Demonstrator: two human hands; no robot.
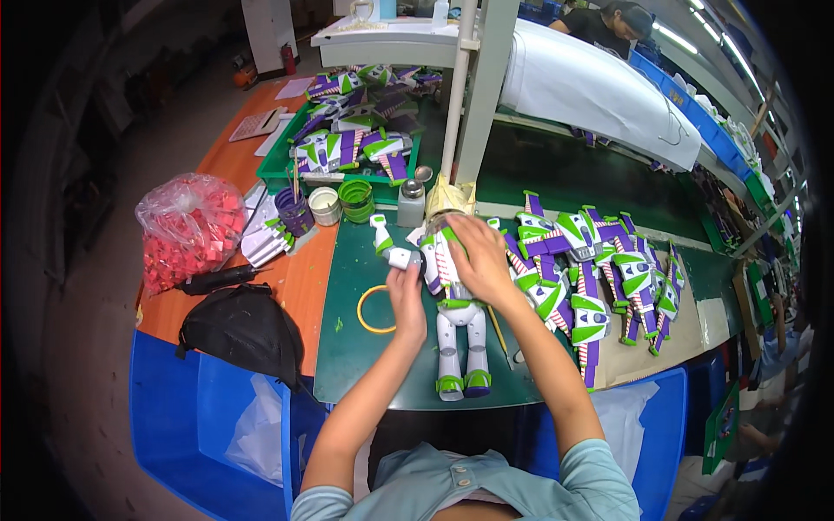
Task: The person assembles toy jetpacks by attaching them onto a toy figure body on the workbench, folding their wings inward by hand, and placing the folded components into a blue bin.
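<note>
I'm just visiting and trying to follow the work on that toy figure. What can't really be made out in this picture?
- Head view: the toy figure's chest and head, covered by the right hand.
- Head view: the figure's arm joint, hidden under the left hand.
- Head view: the pieces in the red bag, too small to identify.
- Head view: the co-worker's hands, cut off by the white cover.

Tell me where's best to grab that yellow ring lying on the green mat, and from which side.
Probably pinch the yellow ring at its near left arc, coming from above. It lies flat and apart from the toy figure, so that part of the rim is free, while the left hand sits just over its far right edge. The green mat around it is bare there.
</note>
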